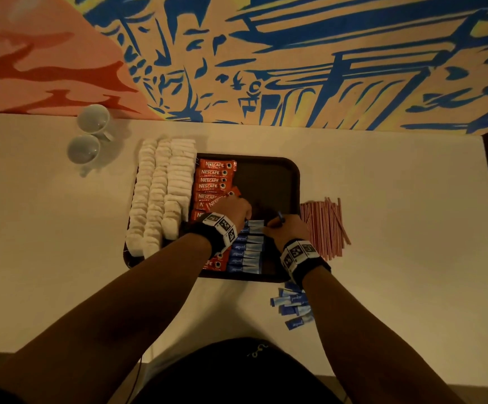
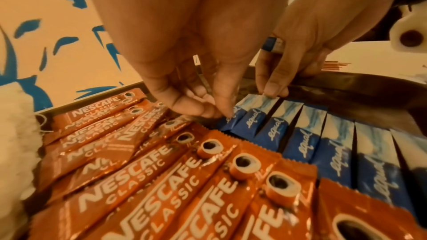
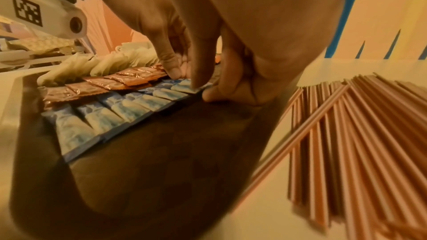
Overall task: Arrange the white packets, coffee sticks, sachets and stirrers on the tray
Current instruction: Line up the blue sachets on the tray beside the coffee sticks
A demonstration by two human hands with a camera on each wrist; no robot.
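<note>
A dark tray (image 1: 266, 173) holds three rows of white packets (image 1: 161, 193), a column of red coffee sticks (image 1: 215, 179) and a column of blue sachets (image 1: 248, 246). My left hand (image 2: 208, 111) pinches the dark-blue end of the farthest blue sachet (image 2: 249, 107) in that column. My right hand (image 2: 275, 91) presses a fingertip on the pale end of the same sachet, while its curled fingers grip a spare blue sachet (image 2: 272, 45). In the right wrist view the right hand (image 3: 205, 88) meets the sachet row (image 3: 129, 105). Striped stirrers (image 1: 324, 225) lie on the table, right of the tray.
Several loose blue sachets (image 1: 292, 307) lie on the white table (image 1: 397, 258) near the tray's front right corner. Two cups (image 1: 91, 132) stand at the back left. The tray's right half (image 3: 161, 171) is bare. A painted wall rises behind the table.
</note>
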